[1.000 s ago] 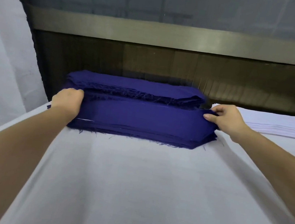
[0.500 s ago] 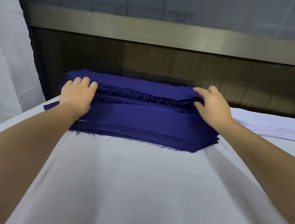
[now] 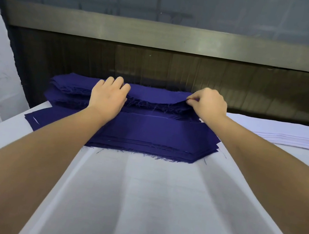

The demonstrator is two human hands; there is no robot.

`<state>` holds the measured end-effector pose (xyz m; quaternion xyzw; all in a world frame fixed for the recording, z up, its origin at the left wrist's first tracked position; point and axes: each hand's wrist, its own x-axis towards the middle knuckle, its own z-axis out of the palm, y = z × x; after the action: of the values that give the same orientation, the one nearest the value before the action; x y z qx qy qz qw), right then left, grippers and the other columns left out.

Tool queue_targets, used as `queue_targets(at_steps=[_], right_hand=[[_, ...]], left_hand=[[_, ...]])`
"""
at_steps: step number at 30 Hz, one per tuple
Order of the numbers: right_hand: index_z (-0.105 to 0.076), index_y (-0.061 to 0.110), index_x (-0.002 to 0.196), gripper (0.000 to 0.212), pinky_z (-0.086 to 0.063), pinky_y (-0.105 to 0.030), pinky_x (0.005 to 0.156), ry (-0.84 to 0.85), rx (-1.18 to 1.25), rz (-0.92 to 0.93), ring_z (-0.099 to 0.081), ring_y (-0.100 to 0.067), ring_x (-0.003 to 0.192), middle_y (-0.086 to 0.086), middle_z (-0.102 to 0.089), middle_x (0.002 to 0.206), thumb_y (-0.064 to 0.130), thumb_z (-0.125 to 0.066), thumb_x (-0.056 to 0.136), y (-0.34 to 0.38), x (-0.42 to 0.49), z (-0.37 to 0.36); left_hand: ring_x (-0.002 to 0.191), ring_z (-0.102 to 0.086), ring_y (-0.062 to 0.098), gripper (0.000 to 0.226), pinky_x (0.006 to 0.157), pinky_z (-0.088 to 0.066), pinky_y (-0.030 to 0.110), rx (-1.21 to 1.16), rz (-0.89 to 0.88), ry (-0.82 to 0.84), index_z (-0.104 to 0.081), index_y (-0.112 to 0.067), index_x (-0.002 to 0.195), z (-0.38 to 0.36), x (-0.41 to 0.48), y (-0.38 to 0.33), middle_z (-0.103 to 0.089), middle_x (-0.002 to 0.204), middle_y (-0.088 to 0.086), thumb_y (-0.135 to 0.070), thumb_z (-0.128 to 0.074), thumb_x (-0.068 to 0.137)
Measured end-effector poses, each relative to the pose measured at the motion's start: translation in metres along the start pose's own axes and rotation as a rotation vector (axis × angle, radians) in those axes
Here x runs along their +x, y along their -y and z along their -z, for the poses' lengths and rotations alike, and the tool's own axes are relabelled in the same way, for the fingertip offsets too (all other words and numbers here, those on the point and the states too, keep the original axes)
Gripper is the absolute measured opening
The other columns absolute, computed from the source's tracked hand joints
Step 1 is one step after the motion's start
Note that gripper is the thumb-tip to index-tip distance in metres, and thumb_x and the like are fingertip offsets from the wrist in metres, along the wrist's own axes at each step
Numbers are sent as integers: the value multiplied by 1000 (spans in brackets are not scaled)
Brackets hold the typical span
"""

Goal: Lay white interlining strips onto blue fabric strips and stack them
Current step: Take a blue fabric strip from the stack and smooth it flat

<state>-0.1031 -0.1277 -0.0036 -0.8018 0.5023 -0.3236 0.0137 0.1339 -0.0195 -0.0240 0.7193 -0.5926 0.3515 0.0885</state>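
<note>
Working at a wide white cloth-covered table [image 3: 157,206], dark blue frayed fabric strips [image 3: 157,135] piled along its far edge beside flat white interlining strips [image 3: 286,135]. Pressing the rear pile with the flat, relaxed left hand [image 3: 107,98], pinching the top strip [image 3: 156,96] with the right hand [image 3: 209,104].

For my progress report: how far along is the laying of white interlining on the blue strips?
Done: a flat near stack of blue strips lies in front; whether interlining is inside, I cannot tell. In hand: the right hand pinches the top strip of the far blue pile, while the left hand rests on it. Left: that pile and the white interlining stack both look thick.
</note>
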Motion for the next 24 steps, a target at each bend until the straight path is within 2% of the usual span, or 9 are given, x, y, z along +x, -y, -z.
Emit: queue_targets(at_steps=[3, 6, 9, 11, 14, 17, 20, 24], right_hand=[[-74, 26, 101, 19, -43, -25, 73, -15, 199, -59, -61, -23, 101, 3, -70, 107, 30, -59, 89, -2, 0, 1], [-74, 24, 102, 23, -50, -28, 79, -53, 258, -32, -62, -21, 98, 3, -71, 105, 22, -54, 90, 1, -2, 1], [-72, 21, 101, 23, -54, -35, 81, -87, 354, -28, -65, -17, 77, 4, -68, 70, 18, -51, 91, 5, -2, 2], [-69, 20, 100, 21, -54, -37, 80, -95, 400, -11, -64, -13, 69, 4, -63, 58, 17, -50, 92, 5, -2, 2], [-64, 19, 101, 18, -56, -38, 73, -92, 466, 10, -56, -6, 54, 4, -64, 59, 15, -48, 94, 5, -6, 3], [-58, 21, 96, 16, -54, -30, 65, -115, 510, 4, -54, -7, 45, 4, -66, 60, 14, -44, 95, 0, -14, 4], [-56, 20, 94, 16, -54, -31, 61, -121, 573, -27, -58, -11, 46, 4, -67, 65, 13, -42, 95, -9, -21, 9], [-57, 18, 83, 17, -56, -36, 64, -131, 599, -71, -63, -13, 53, 0, -69, 72, 8, -44, 89, -33, -33, 21]], left_hand=[[101, -47, 27, 30, 80, -35, 35, -32, -41, -39, -56, -11, 122, -1, 7, -4, -48, 117, 8, -25, -47, 97], [99, -47, 27, 31, 77, -35, 35, -49, -58, -66, -59, -11, 121, -1, 11, -8, -49, 115, 8, -28, -46, 98], [99, -47, 28, 34, 78, -37, 36, -87, -44, -82, -61, -11, 120, 2, 15, -13, -51, 115, 10, -32, -47, 97], [99, -48, 28, 34, 78, -37, 36, -107, -32, -99, -61, -11, 120, 3, 17, -17, -51, 115, 10, -32, -47, 97], [99, -48, 29, 34, 78, -37, 37, -146, 2, -124, -62, -11, 120, 6, 18, -21, -52, 115, 10, -30, -46, 98], [100, -48, 30, 33, 80, -36, 38, -136, 14, -131, -61, -10, 122, 10, 18, -23, -52, 115, 10, -28, -46, 97], [102, -47, 31, 31, 82, -35, 40, -84, 26, -131, -60, -9, 121, 11, 19, -25, -52, 115, 12, -22, -46, 97], [100, -47, 32, 29, 80, -33, 40, -68, 14, -118, -64, -8, 116, 12, 15, -31, -53, 111, 12, -20, -46, 97]])
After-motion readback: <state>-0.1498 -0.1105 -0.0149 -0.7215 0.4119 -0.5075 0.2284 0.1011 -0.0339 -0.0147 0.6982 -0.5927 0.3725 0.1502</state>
